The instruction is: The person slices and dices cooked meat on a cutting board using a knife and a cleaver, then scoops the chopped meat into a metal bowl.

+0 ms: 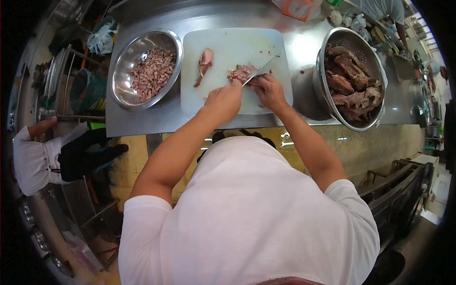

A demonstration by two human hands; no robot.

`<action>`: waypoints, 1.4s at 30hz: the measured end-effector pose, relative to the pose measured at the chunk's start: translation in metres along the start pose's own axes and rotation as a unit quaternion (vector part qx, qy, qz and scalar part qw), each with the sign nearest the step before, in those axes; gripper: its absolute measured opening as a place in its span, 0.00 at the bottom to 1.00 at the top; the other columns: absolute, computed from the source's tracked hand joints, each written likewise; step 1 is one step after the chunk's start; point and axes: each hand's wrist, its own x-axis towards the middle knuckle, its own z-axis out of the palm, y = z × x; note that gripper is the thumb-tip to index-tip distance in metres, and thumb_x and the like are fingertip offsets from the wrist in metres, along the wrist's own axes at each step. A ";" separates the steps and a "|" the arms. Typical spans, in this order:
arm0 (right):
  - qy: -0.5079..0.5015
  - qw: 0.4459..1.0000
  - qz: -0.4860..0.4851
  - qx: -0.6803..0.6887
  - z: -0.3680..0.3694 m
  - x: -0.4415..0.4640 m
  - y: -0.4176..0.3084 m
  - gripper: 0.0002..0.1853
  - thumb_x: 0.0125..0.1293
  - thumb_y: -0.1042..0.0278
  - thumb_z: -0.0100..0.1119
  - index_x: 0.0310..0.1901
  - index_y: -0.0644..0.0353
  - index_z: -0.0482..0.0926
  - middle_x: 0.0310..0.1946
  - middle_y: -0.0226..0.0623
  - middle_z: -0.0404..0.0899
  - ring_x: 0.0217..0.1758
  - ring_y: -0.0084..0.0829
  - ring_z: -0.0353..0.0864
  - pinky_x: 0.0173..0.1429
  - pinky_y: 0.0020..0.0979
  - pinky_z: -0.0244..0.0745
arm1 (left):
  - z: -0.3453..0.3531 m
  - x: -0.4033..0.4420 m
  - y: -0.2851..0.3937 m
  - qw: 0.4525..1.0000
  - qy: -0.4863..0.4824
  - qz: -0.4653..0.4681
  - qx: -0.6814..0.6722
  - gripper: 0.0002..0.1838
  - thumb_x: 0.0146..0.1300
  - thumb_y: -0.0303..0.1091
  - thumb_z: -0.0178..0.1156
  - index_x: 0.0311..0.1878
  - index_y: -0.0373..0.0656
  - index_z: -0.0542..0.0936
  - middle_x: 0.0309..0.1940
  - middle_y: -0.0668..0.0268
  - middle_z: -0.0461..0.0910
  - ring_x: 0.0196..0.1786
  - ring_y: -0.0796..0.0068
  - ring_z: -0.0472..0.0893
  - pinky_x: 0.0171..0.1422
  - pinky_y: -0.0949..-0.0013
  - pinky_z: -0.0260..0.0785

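On the white cutting board (209, 40), my left hand (225, 100) is closed around a knife, its handle hidden in the fist. The knife blade (261, 70) slants up and to the right over chopped meat (241, 72). Just right of the blade, my right hand (270, 92) has its fingers bent and pressed on a dark piece of meat, mostly hidden under them. A longer meat piece (204, 66) lies apart on the board's left part.
A steel bowl (121, 71) of diced meat stands left of the board. At right, a perforated steel bowl (332, 40) holds large dark meat pieces. Both rest on a steel table (306, 102). Another person (35, 156) is at far left, and part of another (387, 9) at upper right.
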 end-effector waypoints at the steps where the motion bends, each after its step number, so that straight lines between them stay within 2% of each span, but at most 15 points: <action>1: 0.004 1.000 -0.007 0.010 -0.001 0.000 -0.001 0.11 0.60 0.73 0.71 0.45 0.55 0.88 0.44 0.37 0.84 0.50 0.46 0.82 0.55 0.43 0.79 | -0.006 0.005 0.003 1.000 -0.008 0.007 0.004 0.09 0.68 0.25 0.50 0.48 0.33 0.72 0.40 0.38 0.85 0.48 0.37 0.86 0.54 0.38 0.75; 5: 0.012 0.999 0.016 0.047 -0.001 -0.001 -0.005 0.11 0.59 0.74 0.72 0.45 0.56 0.88 0.45 0.37 0.85 0.50 0.46 0.82 0.54 0.43 0.80 | -0.038 -0.032 0.011 1.000 -0.021 0.015 0.005 0.09 0.68 0.24 0.50 0.48 0.32 0.72 0.40 0.39 0.86 0.47 0.37 0.87 0.53 0.39 0.77; 8: 0.011 0.999 0.035 0.014 0.004 -0.006 -0.002 0.11 0.60 0.73 0.72 0.45 0.57 0.88 0.44 0.37 0.84 0.50 0.46 0.82 0.53 0.43 0.80 | 0.002 -0.019 -0.008 1.000 -0.028 -0.008 -0.007 0.11 0.66 0.24 0.54 0.51 0.35 0.70 0.39 0.40 0.85 0.47 0.36 0.85 0.53 0.40 0.75; 11: 0.026 0.999 -0.016 0.018 -0.002 -0.002 -0.009 0.10 0.60 0.74 0.72 0.44 0.57 0.87 0.42 0.39 0.83 0.49 0.48 0.81 0.53 0.44 0.80 | -0.002 0.010 0.002 1.000 -0.015 0.008 -0.002 0.11 0.65 0.24 0.54 0.50 0.35 0.70 0.38 0.40 0.85 0.47 0.36 0.85 0.52 0.41 0.75; 15: 0.045 0.999 0.014 0.022 -0.010 -0.002 -0.015 0.10 0.60 0.75 0.71 0.44 0.59 0.86 0.41 0.41 0.82 0.49 0.49 0.81 0.53 0.44 0.80 | -0.033 -0.020 0.008 0.999 -0.019 0.028 0.009 0.11 0.65 0.23 0.53 0.50 0.34 0.70 0.38 0.40 0.85 0.46 0.35 0.85 0.51 0.41 0.76; 17: 0.009 1.000 -0.021 0.022 -0.010 -0.006 -0.001 0.10 0.60 0.75 0.70 0.44 0.60 0.85 0.40 0.43 0.81 0.49 0.49 0.81 0.53 0.44 0.80 | -0.042 -0.040 0.012 0.998 -0.053 0.007 0.030 0.11 0.67 0.24 0.51 0.50 0.31 0.72 0.38 0.38 0.86 0.44 0.36 0.87 0.51 0.41 0.77; 20: 0.014 0.999 0.001 0.048 -0.005 -0.007 0.000 0.11 0.60 0.76 0.70 0.45 0.60 0.84 0.39 0.43 0.81 0.48 0.49 0.81 0.52 0.44 0.80 | 0.001 -0.019 0.001 0.999 -0.034 0.009 0.023 0.10 0.68 0.25 0.51 0.49 0.32 0.72 0.38 0.39 0.86 0.44 0.37 0.87 0.51 0.41 0.77; 23: 0.006 0.999 0.021 0.029 -0.004 -0.011 0.005 0.10 0.60 0.75 0.71 0.43 0.60 0.84 0.39 0.43 0.82 0.47 0.49 0.82 0.51 0.44 0.80 | -0.005 0.004 0.005 0.999 -0.005 0.040 0.014 0.10 0.67 0.25 0.52 0.50 0.31 0.72 0.37 0.39 0.86 0.44 0.37 0.87 0.50 0.42 0.78; 26: 0.018 0.999 0.021 0.027 -0.003 -0.012 0.006 0.08 0.60 0.74 0.71 0.42 0.60 0.84 0.40 0.42 0.82 0.46 0.48 0.82 0.51 0.44 0.80 | -0.033 -0.021 0.009 0.999 -0.017 0.042 0.003 0.10 0.67 0.24 0.52 0.49 0.32 0.72 0.37 0.38 0.86 0.44 0.36 0.87 0.50 0.41 0.78; 30: 0.028 0.999 0.027 0.038 -0.001 -0.016 -0.004 0.07 0.61 0.73 0.72 0.40 0.61 0.84 0.41 0.41 0.83 0.47 0.47 0.82 0.50 0.44 0.81 | -0.003 -0.030 -0.001 0.999 -0.045 0.006 0.010 0.10 0.66 0.23 0.51 0.50 0.34 0.71 0.38 0.39 0.85 0.46 0.36 0.86 0.52 0.39 0.75; 33: 0.015 0.999 0.035 0.002 -0.002 -0.014 0.002 0.08 0.61 0.73 0.72 0.41 0.61 0.85 0.41 0.41 0.84 0.47 0.47 0.83 0.49 0.43 0.81 | 0.001 0.001 0.006 1.000 0.000 0.022 0.014 0.11 0.67 0.24 0.51 0.51 0.32 0.72 0.40 0.39 0.86 0.45 0.38 0.87 0.54 0.41 0.76; 36: 0.040 0.999 0.006 -0.002 0.000 -0.010 0.001 0.07 0.61 0.74 0.72 0.41 0.60 0.85 0.40 0.41 0.84 0.46 0.46 0.83 0.48 0.43 0.81 | -0.024 -0.005 0.007 0.999 -0.019 0.036 0.009 0.11 0.67 0.24 0.51 0.51 0.31 0.72 0.40 0.39 0.86 0.46 0.37 0.87 0.55 0.40 0.75; 38: 0.063 0.998 0.014 0.028 0.003 -0.015 0.005 0.08 0.60 0.74 0.72 0.41 0.60 0.85 0.38 0.41 0.84 0.45 0.47 0.83 0.48 0.43 0.81 | -0.040 -0.032 0.011 0.998 -0.056 0.025 0.008 0.11 0.65 0.22 0.53 0.50 0.34 0.70 0.38 0.40 0.85 0.46 0.36 0.85 0.52 0.39 0.75; 42: 0.059 0.998 0.022 0.020 0.003 -0.014 0.006 0.09 0.60 0.74 0.73 0.42 0.60 0.86 0.38 0.40 0.83 0.45 0.46 0.83 0.49 0.43 0.81 | -0.007 -0.008 -0.002 0.999 -0.024 0.028 0.013 0.12 0.68 0.25 0.50 0.51 0.30 0.72 0.40 0.38 0.86 0.45 0.37 0.86 0.53 0.40 0.76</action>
